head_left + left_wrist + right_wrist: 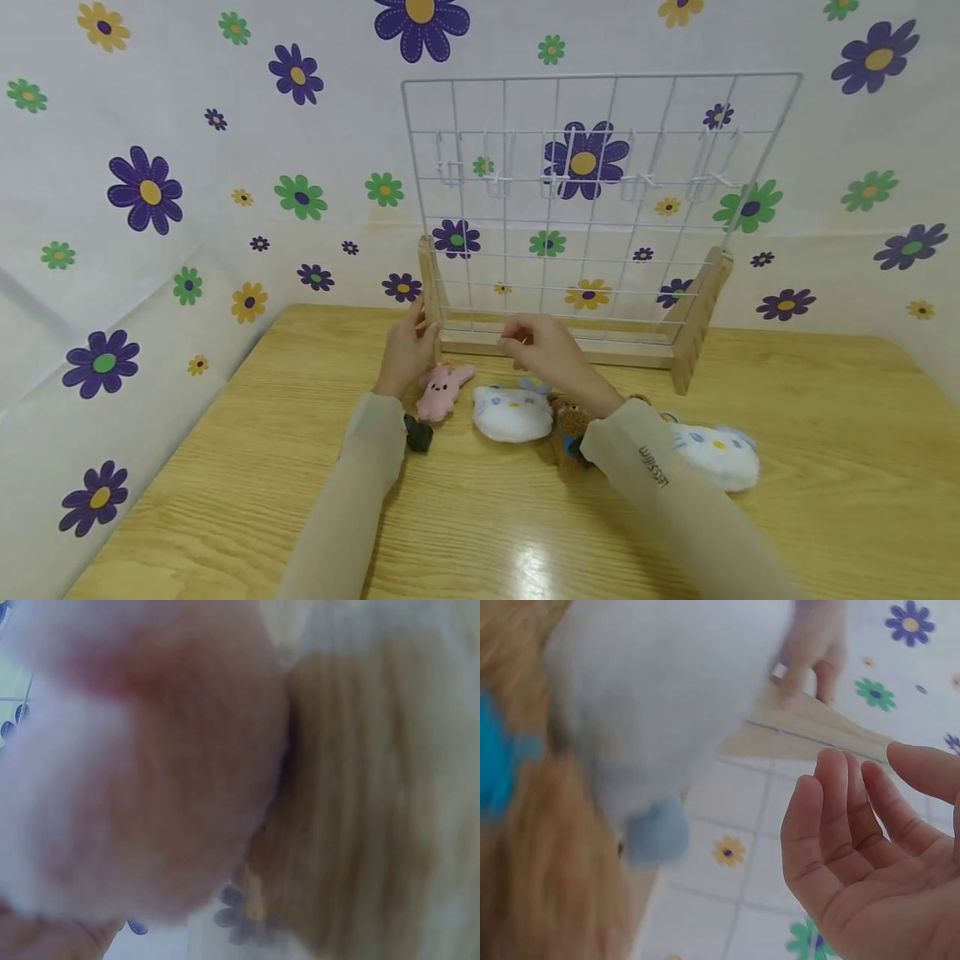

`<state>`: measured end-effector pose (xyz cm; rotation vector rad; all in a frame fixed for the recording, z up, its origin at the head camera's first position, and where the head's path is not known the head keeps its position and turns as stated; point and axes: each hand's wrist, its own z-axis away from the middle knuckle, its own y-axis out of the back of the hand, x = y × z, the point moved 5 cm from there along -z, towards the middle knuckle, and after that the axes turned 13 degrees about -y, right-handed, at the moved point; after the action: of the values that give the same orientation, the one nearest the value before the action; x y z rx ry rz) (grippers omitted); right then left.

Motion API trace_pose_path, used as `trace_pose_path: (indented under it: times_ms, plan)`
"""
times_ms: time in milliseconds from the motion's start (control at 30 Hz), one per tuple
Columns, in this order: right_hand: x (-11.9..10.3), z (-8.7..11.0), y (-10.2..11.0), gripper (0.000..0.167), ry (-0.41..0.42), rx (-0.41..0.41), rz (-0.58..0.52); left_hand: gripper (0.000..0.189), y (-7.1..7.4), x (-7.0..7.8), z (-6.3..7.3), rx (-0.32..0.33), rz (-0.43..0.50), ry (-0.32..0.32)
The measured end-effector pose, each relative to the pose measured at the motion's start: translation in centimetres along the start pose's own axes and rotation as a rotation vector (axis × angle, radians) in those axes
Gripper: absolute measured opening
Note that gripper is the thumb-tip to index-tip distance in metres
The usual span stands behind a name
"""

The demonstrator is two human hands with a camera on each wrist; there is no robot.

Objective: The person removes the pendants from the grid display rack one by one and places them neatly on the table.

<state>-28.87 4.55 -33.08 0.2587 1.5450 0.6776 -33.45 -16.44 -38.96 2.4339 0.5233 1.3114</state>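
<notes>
A white wire grid rack (557,208) stands in wooden feet on the table. At its left foot, my left hand (407,354) grips the wood with thumb and fingers. My right hand (551,350) hovers before the bottom rail, its fingers loosely bent and nothing in them; the right wrist view shows the bare palm. Between the hands lie a pink plush rabbit (441,392) and a white plush cat head (513,414). A brown plush bear (567,429) is under my right forearm, partly hidden. Another white plush head (720,457) with blue ears lies to the right.
Several clear hooks (555,179) hang in a row on the upper grid. The tabletop (225,467) is light wood, and a flower-print cloth (330,150) covers the wall right behind the rack. Pink plush (142,787) blocks much of the left wrist view.
</notes>
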Motion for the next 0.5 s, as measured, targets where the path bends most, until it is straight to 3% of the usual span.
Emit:
trace_pose_path:
  times_ms: [300, 500]
  plan:
    - [1.6, 1.5, 3.4, 0.017, -0.018, 0.049, -0.016, 0.058, -0.3, -0.2, -0.2, -0.036, 0.001, 0.043]
    - [1.9, 3.4, 5.5, 0.017, 0.045, 0.098, -0.045, 0.057, 0.2, 0.2, 0.2, -0.115, -0.045, 0.061]
